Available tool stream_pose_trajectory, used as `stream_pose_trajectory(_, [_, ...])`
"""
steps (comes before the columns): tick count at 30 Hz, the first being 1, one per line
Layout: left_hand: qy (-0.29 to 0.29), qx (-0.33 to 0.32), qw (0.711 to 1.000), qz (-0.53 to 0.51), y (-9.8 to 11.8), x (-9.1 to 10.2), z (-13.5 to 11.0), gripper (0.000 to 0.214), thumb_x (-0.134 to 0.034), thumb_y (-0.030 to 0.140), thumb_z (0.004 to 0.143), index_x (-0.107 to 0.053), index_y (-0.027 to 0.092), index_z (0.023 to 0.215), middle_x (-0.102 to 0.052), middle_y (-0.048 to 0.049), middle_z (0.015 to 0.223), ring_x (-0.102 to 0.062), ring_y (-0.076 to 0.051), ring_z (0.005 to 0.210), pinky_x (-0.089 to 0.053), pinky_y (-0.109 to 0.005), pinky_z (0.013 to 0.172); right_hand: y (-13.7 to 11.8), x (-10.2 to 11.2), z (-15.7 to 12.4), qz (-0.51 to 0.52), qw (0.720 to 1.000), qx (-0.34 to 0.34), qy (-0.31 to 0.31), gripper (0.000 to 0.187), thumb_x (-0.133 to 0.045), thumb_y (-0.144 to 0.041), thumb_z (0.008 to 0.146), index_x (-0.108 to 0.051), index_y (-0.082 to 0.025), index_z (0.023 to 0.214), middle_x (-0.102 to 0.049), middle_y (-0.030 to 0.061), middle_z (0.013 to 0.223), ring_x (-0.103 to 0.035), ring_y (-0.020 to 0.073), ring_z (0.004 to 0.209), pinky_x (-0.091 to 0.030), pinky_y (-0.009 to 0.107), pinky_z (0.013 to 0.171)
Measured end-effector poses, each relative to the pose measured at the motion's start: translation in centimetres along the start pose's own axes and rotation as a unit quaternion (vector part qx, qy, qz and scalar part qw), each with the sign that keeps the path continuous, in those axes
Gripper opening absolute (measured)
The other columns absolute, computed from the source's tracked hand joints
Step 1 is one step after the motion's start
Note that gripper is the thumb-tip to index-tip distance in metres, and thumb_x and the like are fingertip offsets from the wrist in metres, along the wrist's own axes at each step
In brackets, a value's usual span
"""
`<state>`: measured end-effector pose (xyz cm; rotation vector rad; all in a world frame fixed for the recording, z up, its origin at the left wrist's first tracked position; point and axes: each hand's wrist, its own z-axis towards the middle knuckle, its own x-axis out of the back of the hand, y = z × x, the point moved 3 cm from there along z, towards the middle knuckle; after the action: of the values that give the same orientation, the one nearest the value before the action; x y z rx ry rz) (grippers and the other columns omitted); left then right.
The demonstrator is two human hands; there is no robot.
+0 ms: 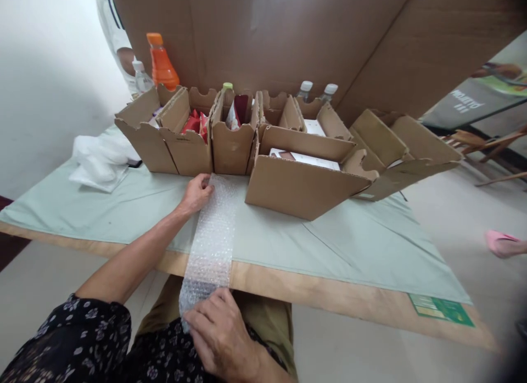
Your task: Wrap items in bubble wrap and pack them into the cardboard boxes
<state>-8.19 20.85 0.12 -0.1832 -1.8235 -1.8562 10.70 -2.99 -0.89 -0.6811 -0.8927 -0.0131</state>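
Note:
A long strip of clear bubble wrap (pixel 214 229) runs from the foot of the cardboard boxes across the green cloth and over the table's front edge. My left hand (pixel 198 193) is closed at the strip's far left corner, its fingertips pinching the edge. Close to my lap, my right hand (pixel 224 331) grips the near end, fingers curled over the plastic. Just beyond the far end stands a cardboard bin (pixel 233 150) with a dark red and white packet (pixel 237 113) in it. Right of the strip, a larger cardboard bin (pixel 304 185) holds flat white boxes (pixel 307 158).
More cardboard bins line the back, one with red packets (pixel 194 124). White plastic wrap (pixel 99 161) lies at the left. An orange bottle (pixel 162 65) and clear bottles (pixel 305 90) stand behind, before a tall cardboard panel (pixel 267 37). Another person's foot (pixel 503 244) shows at right.

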Motion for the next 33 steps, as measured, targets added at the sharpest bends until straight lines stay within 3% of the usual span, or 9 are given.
stream_pose_trajectory(4, [-0.01, -0.019, 0.999, 0.03, 0.1, -0.2, 0.1, 0.053, -0.06, 0.014, 0.072, -0.066, 0.01, 0.124, -0.062, 0.0011, 0.07, -0.059, -0.018, 0.067, -0.049, -0.03, 0.072, 0.0, -0.2, 1.0, 0.009, 1.0, -0.018, 0.004, 0.018, -0.054, -0.013, 0.095, -0.061, -0.02, 0.11, -0.073, 0.002, 0.091, -0.058, 0.017, 0.079, -0.041, 0.037, 0.081])
stream_pose_trajectory(7, [-0.008, -0.041, 0.998, 0.048, 1.2, -0.5, -0.1, 0.059, -0.063, 0.012, 0.071, -0.065, 0.012, 0.13, -0.069, -0.006, 0.089, -0.067, -0.026, 0.09, -0.052, -0.038, 0.092, -0.2, -0.2, 1.5, 0.012, 0.999, -0.023, -0.019, 0.024, -0.053, -0.011, 0.094, -0.062, -0.02, 0.115, -0.074, 0.0029, 0.094, -0.058, 0.0181, 0.081, -0.041, 0.037, 0.08])
stream_pose_trajectory(11, [-0.016, -0.081, 0.995, 0.06, 2.3, 2.4, -3.6, 0.06, -0.068, 0.018, 0.072, -0.065, 0.017, 0.132, -0.067, -0.0117, 0.127, -0.058, -0.032, 0.125, -0.041, -0.047, 0.115, -0.1, 0.9, 2.4, 0.058, 0.996, -0.065, -0.036, 0.033, -0.054, -0.011, 0.093, -0.063, -0.02, 0.123, -0.076, 0.0049, 0.102, -0.063, 0.0196, 0.09, -0.046, 0.037, 0.087])
stream_pose_trajectory(13, [-0.096, -0.097, 0.99, 0.03, 2.2, 4.8, -6.8, 0.051, -0.07, 0.032, 0.079, -0.068, 0.021, 0.129, -0.071, -0.0101, 0.123, -0.062, -0.03, 0.119, -0.047, -0.048, 0.111, 0.7, 2.2, 3.4, 0.094, 0.99, -0.102, -0.03, 0.035, -0.055, -0.012, 0.095, -0.063, -0.022, 0.128, -0.077, 0.0053, 0.109, -0.066, 0.02, 0.096, -0.048, 0.038, 0.092])
stream_pose_trajectory(15, [-0.244, -0.068, 0.966, -0.059, 1.6, 6.6, -10.6, 0.046, -0.06, 0.05, 0.09, -0.071, 0.025, 0.127, -0.074, -0.0108, 0.121, -0.067, -0.03, 0.117, -0.053, -0.046, 0.105, 2.2, 3.5, 4.9, 0.117, 0.982, -0.144, -0.024, 0.038, -0.057, -0.015, 0.096, -0.063, -0.024, 0.132, -0.077, 0.0052, 0.112, -0.067, 0.0204, 0.096, -0.051, 0.039, 0.092])
stream_pose_trajectory(17, [-0.299, -0.044, 0.947, -0.108, 1.0, 7.8, -13.6, 0.059, -0.063, 0.061, 0.086, -0.068, 0.027, 0.135, -0.074, -0.0126, 0.124, -0.068, -0.032, 0.117, -0.058, -0.045, 0.097, 4.4, 4.6, 6.8, 0.126, 0.975, -0.183, -0.013, 0.038, -0.058, -0.018, 0.097, -0.065, -0.027, 0.133, -0.078, 0.0042, 0.109, -0.068, 0.0202, 0.092, -0.053, 0.038, 0.089])
stream_pose_trajectory(22, [-0.132, 0.001, 0.991, -0.013, -0.4, 6.3, -16.0, 0.042, -0.066, 0.039, 0.087, -0.071, 0.023, 0.125, -0.069, -0.0015, 0.083, -0.066, -0.018, 0.074, -0.055, -0.029, 0.071, 9.1, 6.0, 9.0, 0.113, 0.964, -0.228, 0.078, 0.033, -0.062, -0.024, 0.095, -0.067, -0.024, 0.127, -0.077, 0.0048, 0.109, -0.071, 0.0198, 0.095, -0.056, 0.035, 0.087])
stream_pose_trajectory(26, [-0.037, -0.021, 0.997, 0.057, -1.0, 4.3, -15.5, 0.045, -0.057, 0.033, 0.09, -0.065, 0.018, 0.131, -0.065, 0.0016, 0.077, -0.059, -0.015, 0.065, -0.052, -0.028, 0.068, 7.7, 7.0, 6.5, -0.045, 0.962, -0.173, 0.208, 0.031, -0.058, -0.02, 0.098, -0.065, -0.026, 0.128, -0.074, 0.0088, 0.122, -0.068, 0.0258, 0.115, -0.052, 0.046, 0.099])
stream_pose_trajectory(33, [0.001, -0.115, 0.975, 0.191, -1.9, 4.3, -16.1, 0.046, -0.054, 0.033, 0.094, -0.057, 0.023, 0.139, -0.071, -0.0032, 0.089, -0.068, -0.022, 0.079, -0.057, -0.035, 0.076, 5.0, 3.0, 4.2, -0.114, 0.989, -0.094, 0.006, 0.033, -0.064, -0.021, 0.095, -0.062, -0.019, 0.128, -0.069, 0.0111, 0.136, -0.06, 0.0294, 0.124, -0.047, 0.049, 0.101])
